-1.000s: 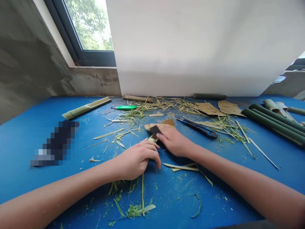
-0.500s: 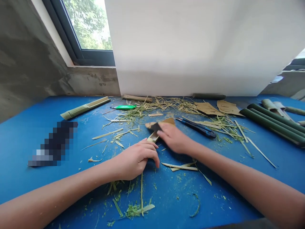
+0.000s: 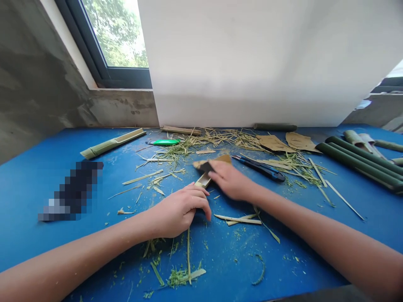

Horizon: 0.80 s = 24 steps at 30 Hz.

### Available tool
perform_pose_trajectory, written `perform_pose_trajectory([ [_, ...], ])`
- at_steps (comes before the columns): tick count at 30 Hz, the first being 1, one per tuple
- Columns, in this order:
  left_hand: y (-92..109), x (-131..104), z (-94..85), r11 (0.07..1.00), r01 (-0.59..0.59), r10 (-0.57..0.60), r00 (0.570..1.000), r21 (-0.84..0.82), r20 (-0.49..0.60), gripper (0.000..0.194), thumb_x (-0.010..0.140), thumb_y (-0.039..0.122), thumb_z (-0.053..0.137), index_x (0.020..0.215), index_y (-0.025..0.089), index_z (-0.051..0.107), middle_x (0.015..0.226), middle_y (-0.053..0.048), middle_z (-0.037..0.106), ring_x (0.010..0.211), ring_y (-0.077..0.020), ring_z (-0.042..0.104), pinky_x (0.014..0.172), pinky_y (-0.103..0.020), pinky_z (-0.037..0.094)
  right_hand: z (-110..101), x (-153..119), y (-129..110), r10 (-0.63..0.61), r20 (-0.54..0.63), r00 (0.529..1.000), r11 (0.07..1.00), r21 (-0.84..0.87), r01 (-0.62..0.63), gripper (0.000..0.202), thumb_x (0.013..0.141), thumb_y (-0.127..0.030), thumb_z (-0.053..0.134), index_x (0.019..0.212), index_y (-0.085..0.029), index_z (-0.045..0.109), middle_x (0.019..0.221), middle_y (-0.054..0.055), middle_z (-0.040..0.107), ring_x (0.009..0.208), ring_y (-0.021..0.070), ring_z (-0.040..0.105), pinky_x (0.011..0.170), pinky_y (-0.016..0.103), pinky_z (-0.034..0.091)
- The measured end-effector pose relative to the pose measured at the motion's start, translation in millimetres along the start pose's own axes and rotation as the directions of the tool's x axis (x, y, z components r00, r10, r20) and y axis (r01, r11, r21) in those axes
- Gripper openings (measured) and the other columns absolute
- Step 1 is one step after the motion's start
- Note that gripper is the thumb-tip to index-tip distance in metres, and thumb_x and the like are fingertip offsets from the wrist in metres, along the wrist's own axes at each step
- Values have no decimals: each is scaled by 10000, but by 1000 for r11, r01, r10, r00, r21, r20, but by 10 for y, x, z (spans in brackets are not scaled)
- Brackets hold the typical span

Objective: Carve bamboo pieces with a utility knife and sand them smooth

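Observation:
My left hand (image 3: 185, 209) is closed over the near end of a split bamboo piece (image 3: 203, 180), pressing it to the blue table (image 3: 296, 260). The pale hollow of the bamboo shows between my two hands. At its far end my right hand (image 3: 229, 179) grips a folded sheet of sandpaper (image 3: 205, 166), dark on one face and tan on the back, laid on the bamboo. My right fingers are slightly blurred, and the bamboo's far tip is hidden beneath the sheet.
A black-blue utility knife (image 3: 262, 168) lies right of my right hand; a green cutter (image 3: 166, 142) lies farther back. Bamboo shavings (image 3: 220, 137) litter the table. Another split bamboo (image 3: 113, 143) rests at left, green bamboo lengths (image 3: 362, 165) at right, and torn sandpaper pieces (image 3: 302, 141) behind.
Hardly anything differs. Both hands keep their places on the bamboo and the sandpaper; the whole view has shifted very slightly.

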<state>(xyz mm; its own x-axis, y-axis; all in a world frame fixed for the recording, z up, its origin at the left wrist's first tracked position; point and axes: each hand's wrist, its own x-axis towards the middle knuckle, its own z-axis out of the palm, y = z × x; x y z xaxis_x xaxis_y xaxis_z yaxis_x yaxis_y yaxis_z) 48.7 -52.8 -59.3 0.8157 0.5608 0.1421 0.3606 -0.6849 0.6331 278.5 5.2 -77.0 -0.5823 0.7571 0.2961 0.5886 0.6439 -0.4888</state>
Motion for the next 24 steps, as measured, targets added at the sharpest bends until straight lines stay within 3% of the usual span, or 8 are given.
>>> perform_pose_trajectory([
  [2,1,3,0,1000,-6,6,1000,-5,-1,451,846,-53,384,925,210,741,1054,-24,728,1196,-181,592,1179,-363,400,6,-5,13,-85,43,995,996,19,84,461,1063,-355,375,1435,-177,580,1461,102,609,1364,240,537,1189,422,379],
  [3,1,4,-1,1000,-4,4,1000,-6,4,453,847,-53,383,927,212,742,1062,-24,729,1211,-182,587,1182,-363,396,11,-6,22,-90,66,994,996,24,89,457,1062,-353,372,1422,-181,595,1436,102,629,1336,235,565,1172,415,401],
  [6,1,3,-3,1000,9,-9,1000,-6,14,473,841,-60,373,941,219,742,1098,-21,730,1302,-194,544,1237,-397,327,32,-10,40,36,-21,999,999,-19,-37,452,1060,-341,350,1351,-172,652,1388,122,662,1306,262,594,1162,455,414],
  [10,3,-3,-4,1000,7,-6,1000,-13,9,447,846,-45,383,924,213,740,1068,-27,728,1216,-190,589,1190,-381,392,52,-15,42,-106,64,992,994,3,106,457,1063,-348,378,1448,-192,570,1499,99,578,1393,248,514,1199,453,370],
  [14,1,-5,-7,1000,8,-8,1000,-6,18,475,840,-62,366,941,214,740,1088,-20,733,1312,-183,543,1261,-402,297,-3,13,123,105,-35,994,993,-49,-106,439,1060,-360,353,1277,-175,688,1298,140,707,1227,293,638,1119,515,444],
  [18,2,-5,-13,1000,21,-21,999,-8,27,468,854,-55,369,938,219,740,1110,-18,731,1322,-181,541,1265,-407,296,-26,9,143,10,22,1000,1000,-5,-10,426,1052,-389,400,1323,-203,670,1367,113,674,1295,273,598,1144,467,431],
  [21,1,2,-7,1000,14,-14,1000,-10,17,465,854,-53,373,932,220,742,1099,-16,733,1315,-183,546,1266,-412,294,8,-9,69,47,-18,999,999,-3,-48,407,1049,-345,390,1296,-214,686,1338,105,693,1243,264,630,1112,467,458],
  [24,-7,13,-2,1000,4,-4,1000,-13,-6,451,848,-50,387,922,217,743,1069,-18,733,1240,-180,586,1210,-381,381,33,2,31,-68,30,997,997,31,67,427,1052,-343,402,1393,-211,621,1442,101,626,1344,249,558,1168,445,405],
])
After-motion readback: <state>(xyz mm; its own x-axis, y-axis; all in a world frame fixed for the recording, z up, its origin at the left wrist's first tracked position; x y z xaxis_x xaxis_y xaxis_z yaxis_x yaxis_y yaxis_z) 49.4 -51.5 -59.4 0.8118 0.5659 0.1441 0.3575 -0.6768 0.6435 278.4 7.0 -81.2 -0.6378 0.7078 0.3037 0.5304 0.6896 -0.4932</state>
